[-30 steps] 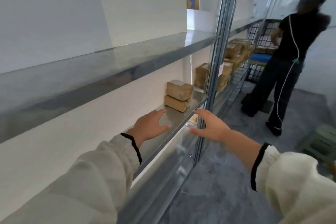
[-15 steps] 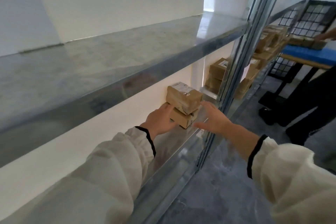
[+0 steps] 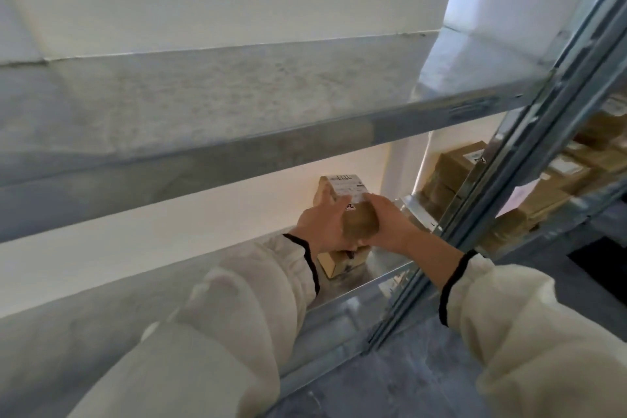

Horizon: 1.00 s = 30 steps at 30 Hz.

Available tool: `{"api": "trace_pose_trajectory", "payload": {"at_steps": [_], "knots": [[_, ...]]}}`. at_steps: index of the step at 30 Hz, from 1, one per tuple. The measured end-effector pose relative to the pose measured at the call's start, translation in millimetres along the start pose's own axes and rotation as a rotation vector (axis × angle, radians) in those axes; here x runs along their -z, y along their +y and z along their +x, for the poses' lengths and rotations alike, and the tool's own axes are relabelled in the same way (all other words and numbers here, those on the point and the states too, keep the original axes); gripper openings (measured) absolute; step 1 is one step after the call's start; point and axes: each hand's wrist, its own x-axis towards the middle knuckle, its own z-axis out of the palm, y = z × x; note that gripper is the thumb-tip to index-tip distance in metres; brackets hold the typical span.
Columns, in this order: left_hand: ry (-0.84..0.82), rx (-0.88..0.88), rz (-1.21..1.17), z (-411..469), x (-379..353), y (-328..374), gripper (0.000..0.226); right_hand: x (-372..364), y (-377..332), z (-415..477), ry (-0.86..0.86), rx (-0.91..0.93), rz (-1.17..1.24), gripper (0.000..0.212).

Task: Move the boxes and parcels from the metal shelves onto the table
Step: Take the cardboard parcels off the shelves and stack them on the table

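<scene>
A small brown parcel with a white label on top is raised a little above the lower metal shelf. My left hand grips its left side and my right hand grips its right side. Under my hands a second brown box lies on the shelf, partly hidden by my left wrist. Both my arms wear cream sleeves with black cuffs.
The upper metal shelf spans the view above my hands. A metal upright post stands just right of my right hand. Beyond it, several more brown boxes are stacked in the neighbouring bay. Grey floor lies below right.
Both hands reached in from the shelf edge and closed on the top parcel, which has come up off the lower box. The view has moved closer to the shelves.
</scene>
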Motion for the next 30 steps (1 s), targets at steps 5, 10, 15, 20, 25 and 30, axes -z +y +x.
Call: {"api": "trace_pose_trajectory", "payload": {"at_steps": [5,10,15,20,25,30], "knots": [[0.046,-0.006,-0.053,5.5,-8.5,-1.2,0.091,-7.0,-3.0,4.1,0.017,0.082,-0.001,0.083],[0.123,0.027,-0.092,-21.6,-0.3,-10.1,0.080,-4.1,-27.0,-7.2,0.008,0.182,-0.078,0.080],[0.261,0.108,-0.085,-90.5,24.5,-43.6,0.085,-18.5,-84.8,-31.7,0.029,0.341,-0.122,0.076],[0.376,0.283,-0.096,-198.7,50.8,-98.2,0.082,-62.2,-178.5,-60.1,-0.070,0.531,-0.100,0.074],[0.519,0.507,-0.115,-332.5,78.6,-143.5,0.076,-122.2,-286.5,-103.6,-0.194,0.748,-0.048,0.075],[0.653,0.707,-0.115,-492.7,91.9,-182.4,0.074,-193.6,-403.0,-179.5,-0.301,0.960,-0.020,0.074]]}}
